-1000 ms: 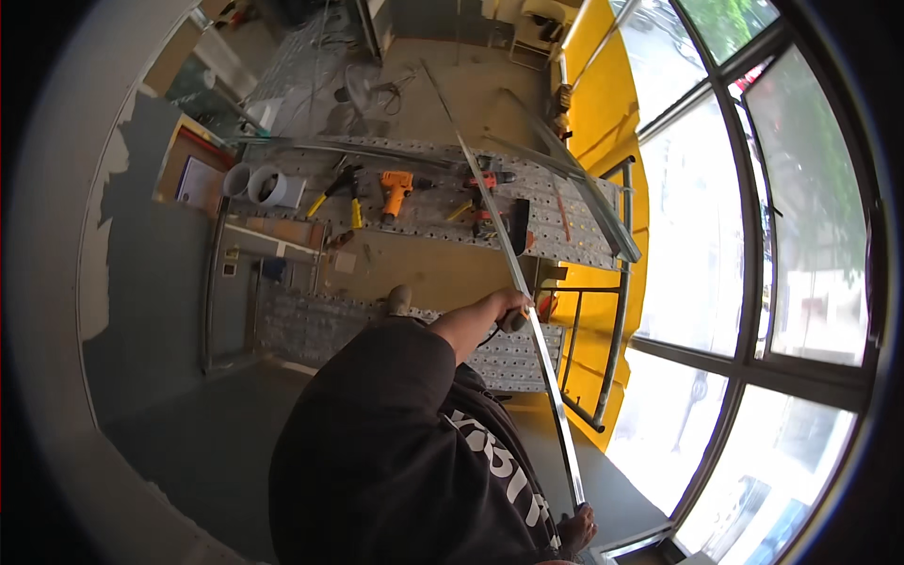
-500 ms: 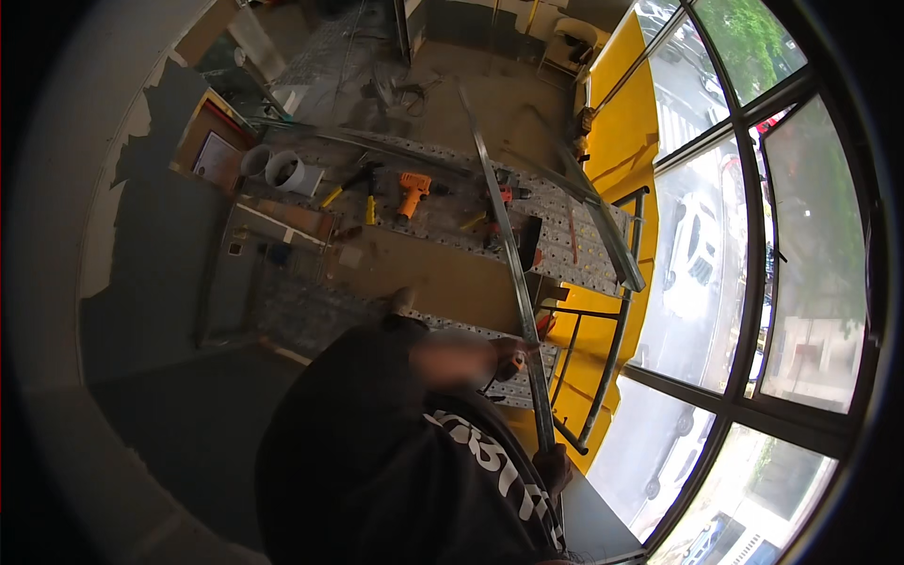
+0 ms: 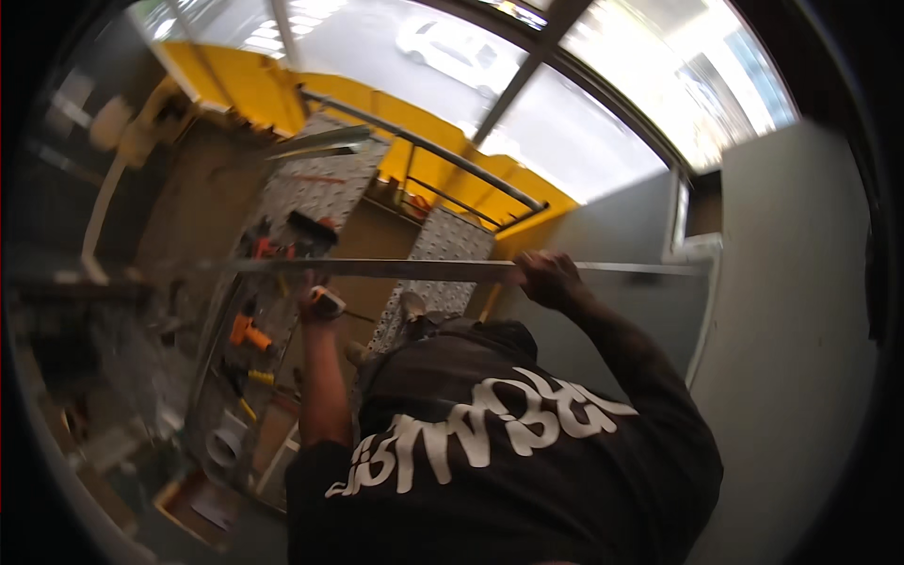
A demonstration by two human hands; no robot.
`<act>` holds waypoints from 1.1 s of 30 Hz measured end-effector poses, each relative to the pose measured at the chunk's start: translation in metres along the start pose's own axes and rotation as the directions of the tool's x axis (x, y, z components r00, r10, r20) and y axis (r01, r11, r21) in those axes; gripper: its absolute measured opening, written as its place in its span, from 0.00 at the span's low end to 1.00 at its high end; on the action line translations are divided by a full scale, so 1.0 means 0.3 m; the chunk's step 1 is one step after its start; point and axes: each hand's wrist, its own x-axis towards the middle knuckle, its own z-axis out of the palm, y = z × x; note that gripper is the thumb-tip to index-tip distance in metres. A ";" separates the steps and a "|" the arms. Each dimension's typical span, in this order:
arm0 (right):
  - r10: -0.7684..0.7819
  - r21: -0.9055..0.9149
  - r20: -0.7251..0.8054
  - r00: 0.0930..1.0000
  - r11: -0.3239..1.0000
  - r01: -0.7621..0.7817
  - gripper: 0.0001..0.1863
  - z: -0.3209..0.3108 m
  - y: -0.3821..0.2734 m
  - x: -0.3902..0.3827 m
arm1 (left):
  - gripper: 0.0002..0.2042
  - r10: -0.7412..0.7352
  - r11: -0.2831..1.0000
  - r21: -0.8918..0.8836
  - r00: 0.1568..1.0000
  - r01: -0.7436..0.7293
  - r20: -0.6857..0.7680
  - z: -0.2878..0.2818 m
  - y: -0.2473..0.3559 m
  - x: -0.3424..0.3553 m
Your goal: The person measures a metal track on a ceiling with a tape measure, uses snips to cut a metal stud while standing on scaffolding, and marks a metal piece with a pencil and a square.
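Note:
A long, thin metal profile [image 3: 424, 270] lies level across the view in front of me. My right hand [image 3: 551, 280] is closed round it near its right part, beside the grey wall. Further left, my left hand [image 3: 317, 309] reaches up to the same profile, its fingers closed against the lower edge and partly blurred. A small white-and-orange tool, which looks like a tape measure [image 3: 328, 300], sits in that hand. Beyond the left hand an orange drill [image 3: 250, 332] rests on the perforated platform.
Perforated metal planks [image 3: 454, 235] form the platform, with a gap between them. A guard rail [image 3: 424, 143] and yellow panels [image 3: 372, 113] border the windows. Other metal profiles [image 3: 325, 143] lie at the far end. A grey wall [image 3: 786, 330] stands close on the right.
My view has swung right, toward the windows and grey wall. The profile, steeply slanted before, now runs level across the view, still in both hands. My right arm now shows fully.

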 end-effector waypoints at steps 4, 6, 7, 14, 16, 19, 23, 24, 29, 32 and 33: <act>-0.072 0.049 -0.089 0.993 0.996 0.076 0.12 -0.079 0.047 -0.027 | 0.22 -0.047 0.997 0.070 0.991 0.038 0.128 0.094 0.139 -0.182; -0.077 0.036 -0.147 0.986 0.996 0.083 0.12 -0.089 0.082 -0.048 | 0.28 -0.043 0.981 0.188 0.999 0.048 -0.030 0.082 0.208 -0.246; -0.078 0.042 -0.151 0.985 0.995 0.085 0.12 -0.092 0.094 -0.054 | 0.31 0.057 0.968 0.249 0.989 -0.021 -0.139 0.067 0.242 -0.283; -0.299 -0.079 -0.353 0.887 0.954 0.290 0.06 -0.035 0.156 0.015 | 0.29 0.475 0.736 0.443 0.856 -0.513 0.202 -0.393 0.596 -0.410; -0.286 -0.099 -0.413 0.865 0.958 0.269 0.06 -0.004 0.167 0.002 | 0.21 0.472 0.764 0.491 0.881 -0.418 0.015 -0.269 0.528 -0.393; -0.353 -0.159 -0.404 0.844 0.936 0.315 0.14 0.079 0.256 0.052 | 0.11 0.259 0.962 0.114 0.959 -0.247 -0.117 -0.252 0.474 -0.404; -0.225 -0.008 -0.047 0.973 0.974 0.225 0.39 0.146 0.302 0.140 | 0.10 0.338 0.931 0.240 0.898 -0.276 -0.282 -0.057 0.351 -0.419; -0.234 0.031 -0.082 0.969 0.971 0.237 0.48 0.151 0.236 0.163 | 0.10 0.274 0.952 0.224 0.905 -0.208 -0.326 0.016 0.338 -0.416; -0.497 -0.059 -0.145 0.856 0.868 0.494 0.54 0.181 -0.164 0.368 | 0.15 0.395 0.893 0.347 0.868 -0.286 -0.302 0.175 0.167 -0.348; -0.439 -0.026 -0.171 0.882 0.897 0.441 0.40 0.183 -0.359 0.478 | 0.16 0.444 0.858 0.411 0.848 -0.310 -0.289 0.278 0.109 -0.359; -0.333 0.007 -0.058 0.941 0.943 0.334 0.31 0.174 -0.401 0.513 | 0.17 0.433 0.866 0.396 0.853 -0.305 -0.291 0.282 0.095 -0.362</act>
